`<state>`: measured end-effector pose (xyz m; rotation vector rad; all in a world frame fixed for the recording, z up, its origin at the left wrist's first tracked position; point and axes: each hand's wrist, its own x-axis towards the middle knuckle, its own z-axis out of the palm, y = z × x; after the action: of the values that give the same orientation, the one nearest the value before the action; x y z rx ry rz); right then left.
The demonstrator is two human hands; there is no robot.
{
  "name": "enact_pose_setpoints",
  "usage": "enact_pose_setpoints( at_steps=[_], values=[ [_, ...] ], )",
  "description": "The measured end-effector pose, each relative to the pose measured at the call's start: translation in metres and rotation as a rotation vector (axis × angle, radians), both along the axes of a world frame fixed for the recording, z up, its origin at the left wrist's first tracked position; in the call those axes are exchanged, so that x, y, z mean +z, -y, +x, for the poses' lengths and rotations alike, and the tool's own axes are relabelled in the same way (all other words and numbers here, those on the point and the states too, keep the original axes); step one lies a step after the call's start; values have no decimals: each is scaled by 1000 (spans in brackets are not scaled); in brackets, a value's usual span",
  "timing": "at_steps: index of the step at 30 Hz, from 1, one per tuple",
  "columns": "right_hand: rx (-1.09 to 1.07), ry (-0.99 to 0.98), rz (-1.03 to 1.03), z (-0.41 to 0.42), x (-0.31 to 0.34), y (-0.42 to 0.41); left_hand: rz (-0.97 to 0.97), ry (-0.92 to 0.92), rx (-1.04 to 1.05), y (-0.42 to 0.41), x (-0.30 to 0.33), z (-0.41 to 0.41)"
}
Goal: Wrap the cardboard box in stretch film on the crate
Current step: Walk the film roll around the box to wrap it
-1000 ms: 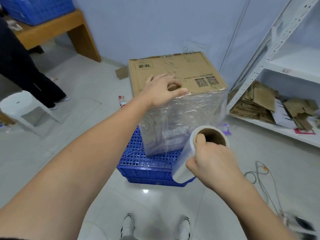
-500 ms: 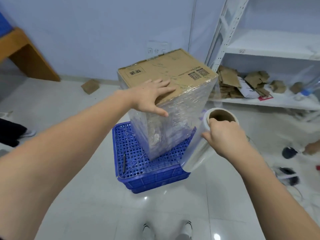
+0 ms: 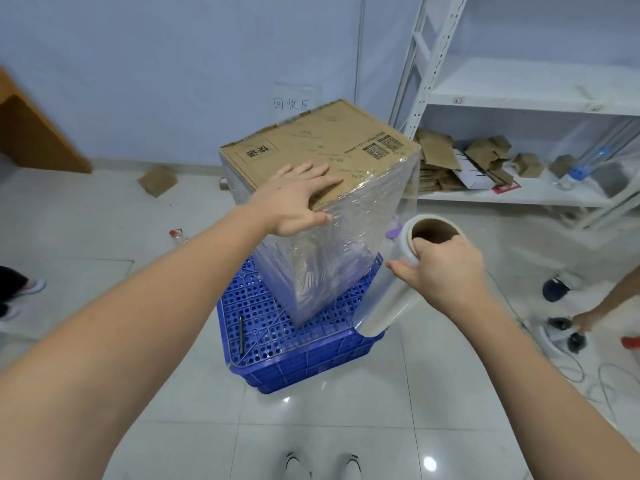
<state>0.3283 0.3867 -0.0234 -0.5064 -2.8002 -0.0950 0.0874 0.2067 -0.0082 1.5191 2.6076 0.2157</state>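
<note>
one cardboard box stands upright on one blue perforated crate set on the tiled floor. the box's long axis is vertical; one vertical edge faces the camera, and its printed top points up. clear stretch film already covers the visible side faces up to the top rim.

the left hand lies flat on the near part of the box top, fingers spread, thumb hooked over the film-covered edge. the right hand is closed around one roll of stretch film, the thumb tucked into the open cardboard core. the roll is held just beside the box's right face, tilted, core opening up and toward the box, lower end over the crate's right corner. a sheet of film runs from the roll to the box's far right edge.

one dark pen-like object lies on the crate surface, left of the box.

surroundings: one white metal shelving unit at right, its low shelf holding flattened cardboard scraps and one plastic bottle. one loose cardboard piece lies on the floor near the wall. cables trail across the floor at right, beside another person's arm.
</note>
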Motion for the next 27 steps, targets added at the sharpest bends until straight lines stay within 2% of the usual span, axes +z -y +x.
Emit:
enact_pose_setpoints(
  at_steps=[4,7,16,23,27],
  values=[
    [207,-50,-15,16,2,22,19,-9,54,-21,1,10],
    [382,-54,55,28,-10,41,19,-13,70,-31,-2,16],
    [609,-192,-75,14,-8,64,23,-24,103,-29,-2,22],
    [709,-29,9,-4,-2,77,29,-28,115,-29,-4,24],
    [669,124,27,-1,8,81,21,-32,122,-29,-3,25]
  ],
)
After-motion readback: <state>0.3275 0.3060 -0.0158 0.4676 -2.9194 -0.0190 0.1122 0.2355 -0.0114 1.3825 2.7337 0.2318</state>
